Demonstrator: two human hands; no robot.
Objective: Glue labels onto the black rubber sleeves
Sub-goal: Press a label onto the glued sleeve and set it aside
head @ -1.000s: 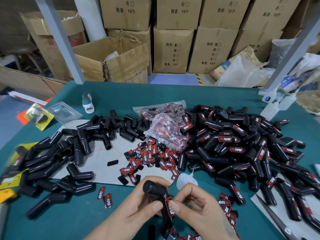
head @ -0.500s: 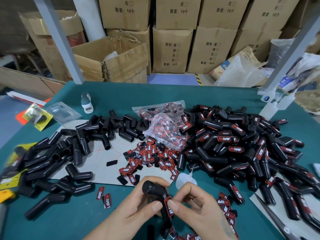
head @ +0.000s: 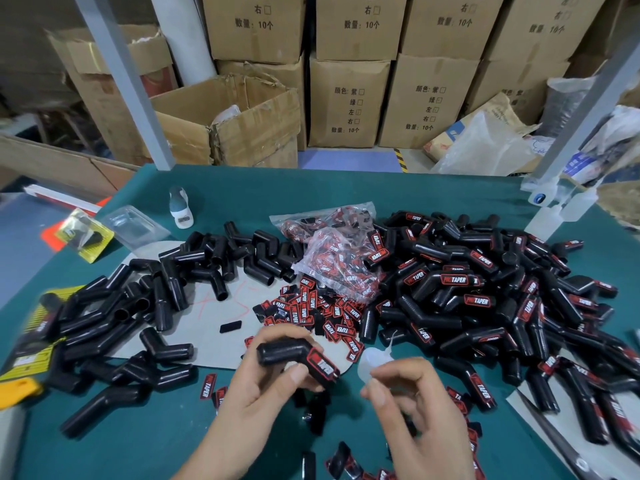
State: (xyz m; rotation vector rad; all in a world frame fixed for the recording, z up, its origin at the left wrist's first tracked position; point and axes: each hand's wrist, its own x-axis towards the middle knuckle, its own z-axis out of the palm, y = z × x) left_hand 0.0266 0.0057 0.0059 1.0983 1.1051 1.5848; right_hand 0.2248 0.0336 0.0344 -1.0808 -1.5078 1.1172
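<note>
Left hand point(head: 273, 386) grips a black rubber sleeve point(head: 294, 356), thumb underneath, fingers curled over the top. Sleeve is held up above the bench point(head: 242, 202), near its front edge, just in front of the loose label heap point(head: 311, 313). A red/black label point(head: 323, 367) already sits on the sleeve's lower leg, facing the camera; lettering blurred, not legible here.

Right hand point(head: 412, 396) is apart from the sleeve, fingers loosely curled, w/ a translucent glue bottle point(head: 372, 362) at the fingertips. Whether it actually pinches the bottle or only hovers at it: cannot tell.

Judgement on the step: label appears placed; sleeve likely ready for setting off to the finished pile. To do this well: press label flat along full length, check edges aren't lifting on the curved rubber, keep lettering straight w/ the leg's axis, avoid glue squeeze-out on fingers or neighbouring parts, and hold briefly before dropping it among others so it doesn't slide.

Piles, rel. to the label heap: unlabelled sleeves point(head: 145, 306) to its left, labelled sleeves point(head: 485, 306) to its right, clear bag of labels point(head: 332, 258) just behind.

Legible writing: "TAPER" on loose labels and on finished sleeves. Cartons point(head: 349, 102) behind the bench carry "颜色: 紫 / 绿 / 左 / 右" tick boxes and "数量: 10个".
</note>
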